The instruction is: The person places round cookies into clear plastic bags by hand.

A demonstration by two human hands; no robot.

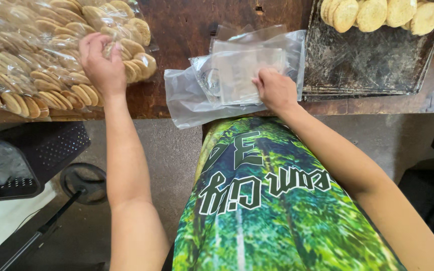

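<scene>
Person is standing at a dark wooden table [187,20], both arms reaching forward over the near edge.

Left hand [101,62] is resting on the pile of bagged biscuits [36,55] at the far left of the table. Fingers are curled down over one clear bag, pressing on it near its right end; can't tell if it's actually a closed pinch or just a palm-down hold. The bags are lying stacked and overlapping, each packed with rows of round tan biscuits, and the pile is running off the left edge of view.

Right hand [276,90] is sitting on the stack of empty clear plastic bags [227,80] at the middle of the table, just left of the tray. Fingers are bent with tips down on the top sheet (looks like it is gripping the near-right corner, thumb is hidden, so pinch vs. press is unclear). The lowest bag is hanging slightly over the near table edge.

Dark, worn baking tray [367,60] is lying at the far right, touching the bag stack, with loose round biscuits [377,12] lined up along its far side.

Below the table, left: a black perforated crate [41,150] with crumpled plastic in it.
</scene>
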